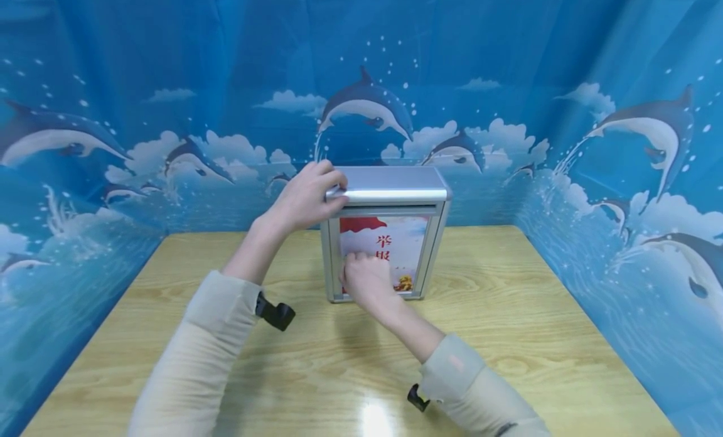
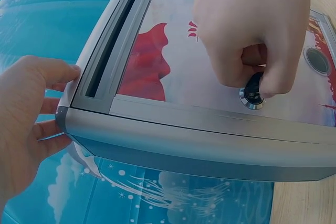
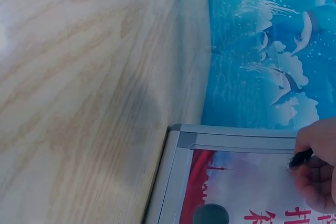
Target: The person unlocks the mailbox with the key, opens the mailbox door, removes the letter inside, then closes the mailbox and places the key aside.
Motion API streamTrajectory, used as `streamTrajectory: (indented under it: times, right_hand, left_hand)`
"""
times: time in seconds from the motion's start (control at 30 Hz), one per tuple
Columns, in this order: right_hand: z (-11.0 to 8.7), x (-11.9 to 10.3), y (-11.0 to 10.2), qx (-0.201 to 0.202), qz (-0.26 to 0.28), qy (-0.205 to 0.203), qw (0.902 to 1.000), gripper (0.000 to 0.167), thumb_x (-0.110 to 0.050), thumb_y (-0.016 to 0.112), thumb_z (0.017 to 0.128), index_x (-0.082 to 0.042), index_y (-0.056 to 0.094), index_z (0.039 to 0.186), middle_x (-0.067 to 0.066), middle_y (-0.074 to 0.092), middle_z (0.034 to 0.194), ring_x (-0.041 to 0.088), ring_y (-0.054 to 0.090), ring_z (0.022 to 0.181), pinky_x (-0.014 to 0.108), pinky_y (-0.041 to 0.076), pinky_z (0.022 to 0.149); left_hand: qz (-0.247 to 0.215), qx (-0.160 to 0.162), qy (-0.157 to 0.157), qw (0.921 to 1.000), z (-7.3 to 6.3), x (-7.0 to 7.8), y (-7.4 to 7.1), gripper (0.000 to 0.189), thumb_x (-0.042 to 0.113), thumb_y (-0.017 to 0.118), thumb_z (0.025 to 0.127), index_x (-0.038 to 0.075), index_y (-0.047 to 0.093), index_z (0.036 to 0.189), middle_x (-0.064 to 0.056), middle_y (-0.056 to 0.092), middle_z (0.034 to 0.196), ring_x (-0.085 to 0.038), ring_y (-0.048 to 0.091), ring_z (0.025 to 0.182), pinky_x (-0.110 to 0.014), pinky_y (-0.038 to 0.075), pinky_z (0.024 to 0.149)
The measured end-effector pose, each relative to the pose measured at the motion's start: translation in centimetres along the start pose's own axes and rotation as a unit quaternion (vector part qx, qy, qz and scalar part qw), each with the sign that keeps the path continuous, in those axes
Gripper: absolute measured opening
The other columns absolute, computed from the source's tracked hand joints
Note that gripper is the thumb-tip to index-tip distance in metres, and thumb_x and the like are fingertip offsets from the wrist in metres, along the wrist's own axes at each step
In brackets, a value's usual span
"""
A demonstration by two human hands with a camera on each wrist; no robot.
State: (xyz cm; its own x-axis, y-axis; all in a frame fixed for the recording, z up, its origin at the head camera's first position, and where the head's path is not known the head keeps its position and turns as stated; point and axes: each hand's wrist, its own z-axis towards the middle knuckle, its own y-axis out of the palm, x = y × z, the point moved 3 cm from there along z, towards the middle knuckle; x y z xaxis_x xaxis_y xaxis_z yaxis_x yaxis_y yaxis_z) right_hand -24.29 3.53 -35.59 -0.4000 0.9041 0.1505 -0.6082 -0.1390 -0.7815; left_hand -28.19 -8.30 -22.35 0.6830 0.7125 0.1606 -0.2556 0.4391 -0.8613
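Note:
A silver metal box stands upright on the table, with a dark slot under its lid and a printed sheet with red characters on its front. My left hand holds the box's upper left corner, thumb at the front edge and fingers round the side. Low on the front's left side, my right hand pinches the black head of a key in a round chrome lock. The right wrist view also catches the black key head between thumb and fingers. The key's blade is hidden.
The light wood table reaches out on both sides of the box. Behind and beside it hangs a blue curtain printed with dolphins and clouds. A dark round spot marks the box's front. Black straps with mounts are on both wrists.

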Motion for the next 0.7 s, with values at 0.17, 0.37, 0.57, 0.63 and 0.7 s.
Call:
streamTrajectory:
  times: [0.17, 0.37, 0.57, 0.63, 0.7]
  right_hand:
    - [0.0, 0.5, -0.2, -0.061, 0.065, 0.033, 0.9955, 0.033, -0.029, 0.059, 0.086, -0.014, 0.047, 0.060, -0.003, 0.041, 0.050, 0.012, 0.038, 0.040, 0.028, 0.028, 0.033]
    - [-0.5, 1.1, -0.2, -0.072, 0.141, 0.038, 0.9866, 0.034, -0.029, 0.056, 0.090, -0.017, 0.044, 0.060, -0.007, 0.038, 0.048, 0.009, 0.034, 0.039, 0.023, 0.024, 0.035]
    - [-1.2, 1.4, -0.4, -0.057, 0.177, 0.019, 0.9824, 0.028, -0.027, 0.059, 0.088, -0.016, 0.051, 0.063, -0.008, 0.044, 0.049, 0.005, 0.032, 0.038, 0.019, 0.022, 0.034]
    - [-1.5, 1.6, -0.6, -0.068, 0.192, 0.011, 0.9790, 0.026, -0.026, 0.058, 0.089, -0.016, 0.054, 0.065, -0.008, 0.047, 0.050, 0.004, 0.033, 0.038, 0.018, 0.024, 0.034]
    - [-1.7, 1.8, -0.9, -0.089, 0.213, 0.004, 0.9731, 0.025, -0.026, 0.058, 0.089, -0.015, 0.056, 0.067, -0.009, 0.048, 0.052, 0.002, 0.035, 0.039, 0.017, 0.027, 0.034]
  left_hand:
    - [0.000, -0.001, 0.005, 1.0000, 0.0, 0.0, -0.1, 0.016, 0.022, 0.061, 0.090, 0.009, 0.062, 0.099, -0.006, 0.052, 0.094, -0.023, 0.045, 0.085, -0.036, 0.041, 0.076]
    - [0.000, -0.002, 0.006, 1.0000, 0.0, 0.1, -0.3, 0.014, 0.021, 0.061, 0.089, 0.009, 0.063, 0.098, -0.006, 0.052, 0.093, -0.022, 0.045, 0.083, -0.035, 0.040, 0.074]
    - [0.003, -0.014, 0.003, 0.9999, 0.1, 0.3, -0.5, 0.014, 0.021, 0.061, 0.090, 0.010, 0.063, 0.099, -0.006, 0.052, 0.094, -0.022, 0.045, 0.083, -0.036, 0.040, 0.073]
    - [0.006, -0.019, 0.001, 0.9998, 0.1, 0.2, -0.5, 0.015, 0.021, 0.061, 0.090, 0.010, 0.062, 0.099, -0.006, 0.052, 0.095, -0.022, 0.045, 0.083, -0.035, 0.040, 0.072]
    - [0.010, -0.023, -0.001, 0.9997, 0.2, 0.2, -0.5, 0.015, 0.021, 0.060, 0.090, 0.010, 0.063, 0.100, -0.006, 0.052, 0.095, -0.022, 0.045, 0.083, -0.035, 0.041, 0.072]
